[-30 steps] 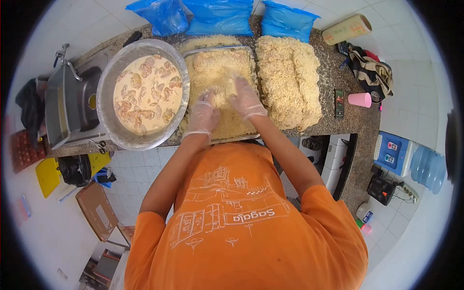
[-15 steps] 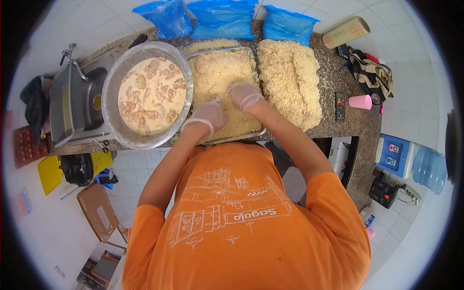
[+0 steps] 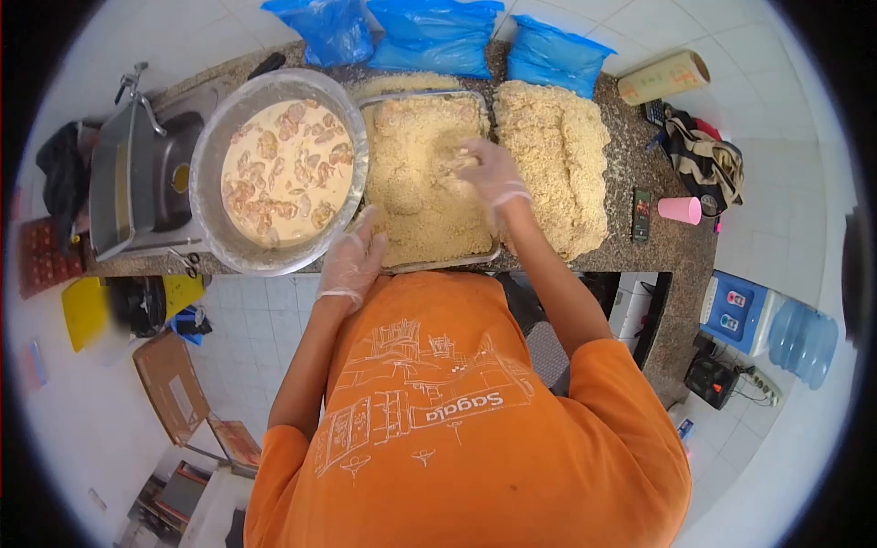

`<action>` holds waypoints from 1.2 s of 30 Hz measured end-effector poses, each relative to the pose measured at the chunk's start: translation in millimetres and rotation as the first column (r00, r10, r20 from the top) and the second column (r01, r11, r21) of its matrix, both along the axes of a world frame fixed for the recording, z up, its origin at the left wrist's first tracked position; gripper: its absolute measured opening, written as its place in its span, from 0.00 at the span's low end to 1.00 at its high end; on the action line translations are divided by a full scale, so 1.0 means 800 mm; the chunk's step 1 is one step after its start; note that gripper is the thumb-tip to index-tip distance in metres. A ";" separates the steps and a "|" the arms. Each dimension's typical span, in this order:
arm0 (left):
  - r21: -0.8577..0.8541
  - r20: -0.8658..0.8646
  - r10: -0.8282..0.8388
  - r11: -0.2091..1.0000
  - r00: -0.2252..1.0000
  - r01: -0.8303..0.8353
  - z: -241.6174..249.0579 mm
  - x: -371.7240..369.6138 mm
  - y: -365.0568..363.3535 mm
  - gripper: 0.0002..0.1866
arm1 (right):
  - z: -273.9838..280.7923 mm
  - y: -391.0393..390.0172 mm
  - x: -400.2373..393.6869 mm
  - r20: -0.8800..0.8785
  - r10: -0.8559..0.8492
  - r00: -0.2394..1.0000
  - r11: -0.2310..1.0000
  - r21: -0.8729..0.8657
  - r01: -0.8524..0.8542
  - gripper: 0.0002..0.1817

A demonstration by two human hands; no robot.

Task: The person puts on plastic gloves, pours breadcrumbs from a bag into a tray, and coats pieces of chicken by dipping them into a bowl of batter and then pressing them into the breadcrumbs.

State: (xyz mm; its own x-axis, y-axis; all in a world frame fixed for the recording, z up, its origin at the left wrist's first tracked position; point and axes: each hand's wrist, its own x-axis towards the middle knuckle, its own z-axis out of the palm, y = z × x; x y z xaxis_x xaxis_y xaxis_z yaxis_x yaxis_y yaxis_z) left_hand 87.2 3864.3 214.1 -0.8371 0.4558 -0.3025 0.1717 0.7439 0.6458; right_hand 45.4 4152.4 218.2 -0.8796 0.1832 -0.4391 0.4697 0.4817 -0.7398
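A metal tray [image 3: 487, 256] full of pale breadcrumbs [image 3: 411, 205] lies in front of me. Over its right side is my right hand [image 3: 496, 175] in a clear plastic glove, fingers curled around some breadcrumbs, which are blurred. My left hand [image 3: 353, 263], gloved too, rests at the tray's near left corner beside the bowl, its fingers stretched out along the rim. The large metal bowl [image 3: 206, 205] left of the tray holds raw meat pieces [image 3: 267, 144] in creamy batter. To the tray's right is a big heap of crumb-coated pieces [image 3: 553, 173].
Blue plastic bags [image 3: 434, 36] line the wall behind the tray. At left are a sink [image 3: 174, 178] and scissors [image 3: 189, 263]. A phone [image 3: 641, 215], a pink cup [image 3: 679, 210], a striped bag [image 3: 699, 155] and a wrap roll [image 3: 665, 78] are on the right.
My left hand has moved from the crumbs back to the tray's near left corner. My right hand has lifted and shifted right. The view has tilted slightly.
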 end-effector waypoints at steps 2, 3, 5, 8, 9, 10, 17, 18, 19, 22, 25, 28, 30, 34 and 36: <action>-0.026 0.058 0.121 0.992 0.991 -0.120 0.015 0.004 -0.007 0.30 | 0.006 -0.002 0.018 -0.021 -0.090 0.996 0.979 -0.184 0.084 0.26; -0.028 0.062 0.128 0.992 0.990 -0.126 0.015 0.009 -0.011 0.30 | -0.003 -0.010 0.031 0.005 -0.321 0.947 0.901 -0.306 0.307 0.32; 0.045 0.040 0.159 0.986 0.987 -0.161 0.013 0.012 -0.014 0.30 | -0.090 -0.018 0.042 0.205 -0.571 0.795 0.710 -0.364 0.603 0.50; 0.012 0.017 0.148 0.989 0.989 -0.148 0.012 0.015 -0.009 0.30 | -0.089 -0.051 0.043 0.529 -0.495 0.689 0.474 -0.500 0.725 0.56; 0.006 0.016 0.148 0.989 0.989 -0.148 0.013 0.017 -0.009 0.30 | -0.072 -0.056 0.044 0.591 -0.460 0.662 0.405 -0.524 0.749 0.53; 0.012 0.056 0.155 0.988 0.986 -0.156 0.014 0.017 -0.009 0.29 | -0.044 -0.058 0.047 0.592 -0.458 0.662 0.402 -0.527 0.749 0.53; 0.021 0.027 0.111 0.994 0.993 -0.112 0.005 0.016 -0.009 0.31 | -0.106 -0.045 0.064 0.420 -0.475 0.773 -0.008 -0.881 0.473 0.36; 0.028 0.033 0.101 0.994 0.994 -0.102 0.002 0.017 -0.010 0.31 | -0.112 -0.042 0.066 0.442 -0.445 0.779 -0.039 -0.879 0.476 0.30; 0.040 0.011 0.101 0.994 0.995 -0.102 0.002 0.018 -0.011 0.31 | -0.072 -0.039 0.060 0.448 -0.483 0.753 -0.035 -0.868 0.495 0.26; 0.058 0.002 0.119 0.991 0.993 -0.119 0.006 0.019 -0.009 0.30 | -0.001 0.010 0.041 0.256 -0.439 0.861 0.074 -0.945 0.319 0.25; 0.056 0.046 0.148 0.987 0.988 -0.150 0.008 0.019 -0.008 0.30 | 0.090 0.073 0.011 0.066 -0.612 0.788 0.431 -0.808 0.402 0.23; 0.073 0.050 0.150 0.985 0.987 -0.154 0.005 0.021 -0.010 0.30 | 0.140 0.147 -0.028 -0.230 -0.546 0.805 0.810 -0.390 0.438 0.20; 0.093 0.025 0.144 0.985 0.989 -0.145 0.004 0.022 -0.011 0.30 | 0.113 0.229 -0.055 -0.355 -0.415 0.838 0.909 -0.199 0.366 0.20; 0.066 0.027 0.145 0.987 0.989 -0.146 0.009 0.022 -0.010 0.30 | 0.107 0.243 -0.063 -0.344 -0.070 0.937 0.963 0.223 0.153 0.23; 0.068 0.022 0.144 0.987 0.989 -0.145 0.008 0.023 -0.010 0.30 | 0.080 0.223 -0.059 -0.218 -0.069 0.974 0.890 0.427 0.158 0.25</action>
State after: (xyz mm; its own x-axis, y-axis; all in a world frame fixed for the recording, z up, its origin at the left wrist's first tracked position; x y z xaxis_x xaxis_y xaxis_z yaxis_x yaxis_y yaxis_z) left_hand 105.8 3856.0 220.3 -0.8908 0.3504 -0.2892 0.0541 0.7138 0.6983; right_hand -1.7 4330.4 282.0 -0.8996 0.4212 -0.1156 0.4119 0.7299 -0.5456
